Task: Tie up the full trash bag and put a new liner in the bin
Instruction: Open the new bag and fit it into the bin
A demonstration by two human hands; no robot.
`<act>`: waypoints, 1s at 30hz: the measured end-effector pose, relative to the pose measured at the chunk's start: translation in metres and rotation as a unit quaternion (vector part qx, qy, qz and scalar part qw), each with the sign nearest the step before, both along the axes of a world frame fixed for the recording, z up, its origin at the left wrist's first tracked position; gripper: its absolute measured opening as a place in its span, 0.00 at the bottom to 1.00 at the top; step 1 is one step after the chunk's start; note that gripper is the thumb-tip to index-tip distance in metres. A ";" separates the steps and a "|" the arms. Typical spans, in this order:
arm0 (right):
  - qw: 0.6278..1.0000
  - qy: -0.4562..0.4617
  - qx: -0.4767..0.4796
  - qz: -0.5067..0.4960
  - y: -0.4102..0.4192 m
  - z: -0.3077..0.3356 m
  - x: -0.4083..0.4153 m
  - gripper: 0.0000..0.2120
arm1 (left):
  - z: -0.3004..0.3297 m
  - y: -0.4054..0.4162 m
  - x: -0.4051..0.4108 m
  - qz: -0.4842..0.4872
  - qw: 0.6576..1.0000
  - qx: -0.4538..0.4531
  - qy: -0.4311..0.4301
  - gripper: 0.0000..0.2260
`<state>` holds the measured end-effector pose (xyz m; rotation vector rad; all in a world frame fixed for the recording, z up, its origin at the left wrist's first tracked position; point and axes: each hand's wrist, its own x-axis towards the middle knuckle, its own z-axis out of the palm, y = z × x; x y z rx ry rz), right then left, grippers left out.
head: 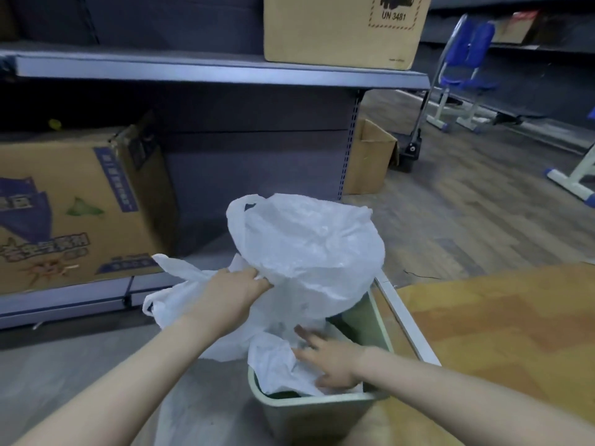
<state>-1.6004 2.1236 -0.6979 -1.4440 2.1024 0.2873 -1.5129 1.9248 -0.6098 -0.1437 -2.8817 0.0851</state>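
Head view, left to right: printed box on low shelf. Left hand pinches white bag, billowing above bin. Right hand, fingers spread flat, presses bag plastic into bin. Blue chairs far right.

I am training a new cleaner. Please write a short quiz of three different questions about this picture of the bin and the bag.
1. True or false: the left hand grips the white bag above the bin.
2. Where is the right hand? A) on the shelf B) inside the bin, on the plastic C) on the chair
3. Fill in: the box marked UN 3481 stands on the ____.

Key: 1 true; 2 B; 3 shelf
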 end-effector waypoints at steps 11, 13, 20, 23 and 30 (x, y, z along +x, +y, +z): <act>0.918 0.203 -0.336 0.060 0.017 0.093 0.018 0.08 | -0.005 0.010 -0.004 -0.036 0.999 -0.015 -0.014 0.26; 0.808 0.232 -0.541 0.020 0.032 0.115 -0.002 0.16 | -0.002 0.013 -0.006 -0.050 0.998 -0.024 -0.027 0.26; 0.905 0.205 -0.282 -0.245 0.063 0.115 -0.076 0.55 | -0.006 0.019 -0.009 -0.096 0.994 0.031 -0.037 0.22; 0.950 0.152 -0.217 -0.162 0.047 0.093 -0.069 0.50 | 0.011 0.024 0.000 -0.163 0.986 0.009 -0.026 0.17; 0.989 0.005 -0.098 -0.112 0.013 0.037 -0.023 0.18 | 0.015 0.020 0.013 -0.166 0.985 -0.016 -0.048 0.24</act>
